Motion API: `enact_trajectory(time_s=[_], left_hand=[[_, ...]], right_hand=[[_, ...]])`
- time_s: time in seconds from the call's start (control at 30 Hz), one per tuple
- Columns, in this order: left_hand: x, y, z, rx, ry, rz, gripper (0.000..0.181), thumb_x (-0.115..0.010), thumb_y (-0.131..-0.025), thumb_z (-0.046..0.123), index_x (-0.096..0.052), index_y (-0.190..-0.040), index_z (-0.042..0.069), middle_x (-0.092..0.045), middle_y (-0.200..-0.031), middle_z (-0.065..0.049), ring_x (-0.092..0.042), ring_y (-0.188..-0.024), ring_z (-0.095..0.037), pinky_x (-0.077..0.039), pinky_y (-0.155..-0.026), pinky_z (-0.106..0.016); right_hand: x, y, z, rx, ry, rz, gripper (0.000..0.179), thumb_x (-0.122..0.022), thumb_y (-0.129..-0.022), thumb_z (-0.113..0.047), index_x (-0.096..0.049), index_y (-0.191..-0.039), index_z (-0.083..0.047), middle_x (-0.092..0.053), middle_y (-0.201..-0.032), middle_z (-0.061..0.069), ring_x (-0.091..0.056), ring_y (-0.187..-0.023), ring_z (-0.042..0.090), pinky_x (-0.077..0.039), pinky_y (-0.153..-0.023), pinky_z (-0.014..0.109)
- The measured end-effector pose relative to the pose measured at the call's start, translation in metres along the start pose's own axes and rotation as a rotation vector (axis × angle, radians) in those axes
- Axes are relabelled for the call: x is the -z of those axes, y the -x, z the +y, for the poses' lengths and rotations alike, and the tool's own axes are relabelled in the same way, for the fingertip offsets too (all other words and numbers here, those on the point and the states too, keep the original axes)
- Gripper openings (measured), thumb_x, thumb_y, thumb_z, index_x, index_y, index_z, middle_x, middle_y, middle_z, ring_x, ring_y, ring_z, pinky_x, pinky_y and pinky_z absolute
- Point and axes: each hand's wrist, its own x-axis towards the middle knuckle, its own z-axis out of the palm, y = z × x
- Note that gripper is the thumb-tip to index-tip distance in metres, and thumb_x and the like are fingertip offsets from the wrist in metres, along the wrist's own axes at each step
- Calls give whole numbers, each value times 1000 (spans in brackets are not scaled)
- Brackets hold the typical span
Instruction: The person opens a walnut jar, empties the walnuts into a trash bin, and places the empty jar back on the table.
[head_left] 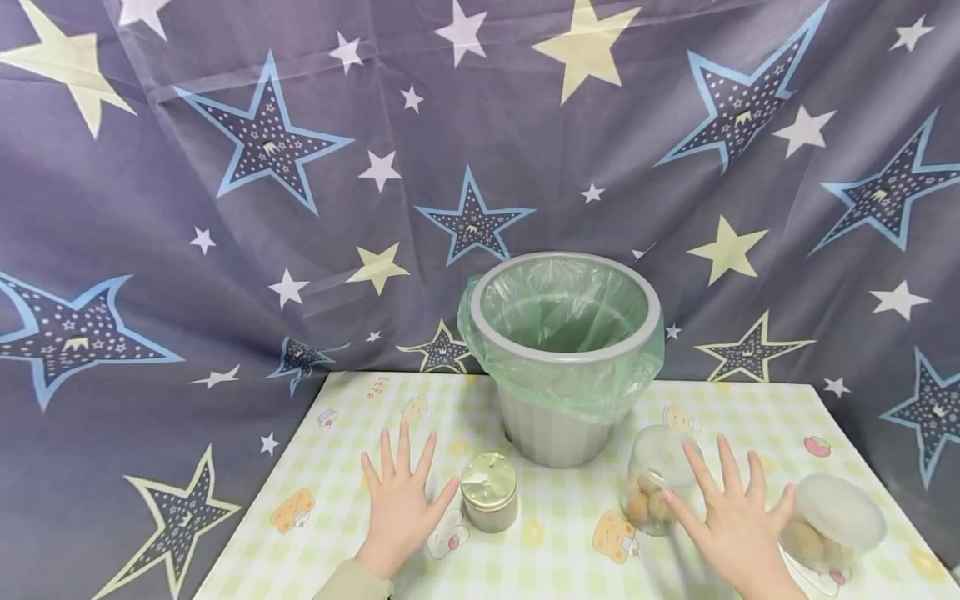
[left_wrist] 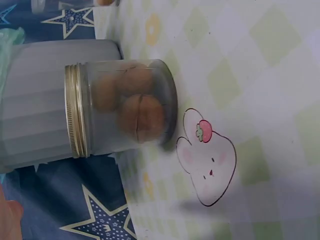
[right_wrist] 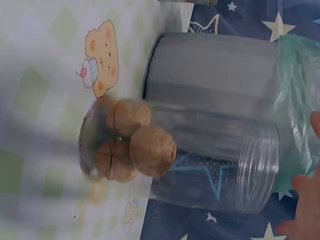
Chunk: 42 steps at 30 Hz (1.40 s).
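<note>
My left hand [head_left: 401,508] is spread with straight fingers, just left of a short clear jar [left_wrist: 125,110] with a gold lid [head_left: 489,481]; several walnuts [left_wrist: 142,117] show through its wall. Fingers spread too, my right hand [head_left: 738,525] hovers between two containers and holds nothing. One is a tall clear jar [right_wrist: 210,155] with several walnuts [right_wrist: 152,150] at its bottom; whether its top is covered I cannot tell. The other, to the right, is a container with a whitish translucent lid [head_left: 840,510] and round brown things [head_left: 810,542] inside, partly behind the thumb side.
Behind the jars stands a grey ribbed bin [head_left: 555,425], lined with a green plastic bag [head_left: 570,387] folded over its rim. A green-and-white checked cloth with cartoon prints [head_left: 300,508] covers the table. A star-patterned curtain [head_left: 315,250] hangs along the table's back.
</note>
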Motion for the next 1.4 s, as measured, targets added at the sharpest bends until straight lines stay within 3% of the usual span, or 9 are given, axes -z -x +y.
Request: enact_trajectory(time_s=[0.2, 0.43, 0.73, 0.93, 1.2, 1.4], left_hand=[[-1, 1, 1, 18, 38, -43, 71, -55, -87, 55, -40, -145, 17, -13, -156, -23, -2, -142, -49, 2, -105, -72], [-13, 10, 2, 24, 58, -65, 70, -54, -87, 56, -42, -143, 16, -17, -154, -25, -9, -139, -53, -1, -104, -74], [-30, 17, 3, 71, 89, -199, 78, -49, -86, 64, -37, -146, 15, -15, -155, -24, -5, -141, -50, 1, -105, -72], [-39, 21, 2, 73, 99, -249, 82, -49, -85, 66, -35, -147, 15, -15, -155, -24, -5, -141, -49, 0, -106, -71], [-50, 22, 3, 73, 175, -311, 89, -53, -82, 67, -30, -148, 12, -11, -155, -25, -4, -140, -50, -2, -104, -74], [-63, 20, 6, 73, 281, -298, 94, -62, -77, 64, -32, -146, 8, -15, -153, -28, -10, -138, -53, -7, -102, -76]], right_hand=[[0, -1, -10, 18, -26, -22, 71, -51, -91, -53, -28, -149, -20, -12, -155, 24, 2, -136, 57, 18, -91, 79], [-12, 3, -23, 87, -50, -9, 69, -56, -88, -53, -35, -144, -18, -18, -151, 25, -7, -134, 56, 13, -92, 80], [-25, 12, -43, 177, -132, -11, 65, -62, -86, -45, -42, -140, -14, -21, -150, 26, -9, -135, 53, 11, -95, 79], [-39, 17, -49, 241, -162, -19, 63, -65, -85, -41, -44, -138, -14, -22, -150, 22, -11, -135, 49, 7, -97, 78], [-57, 22, -53, 347, -141, 8, 60, -63, -86, -42, -47, -137, -16, -29, -147, 24, -18, -131, 51, 3, -105, 72], [-67, 21, -53, 372, -179, -11, 61, -66, -85, -34, -46, -138, -14, -28, -148, 22, -17, -132, 50, 0, -107, 69]])
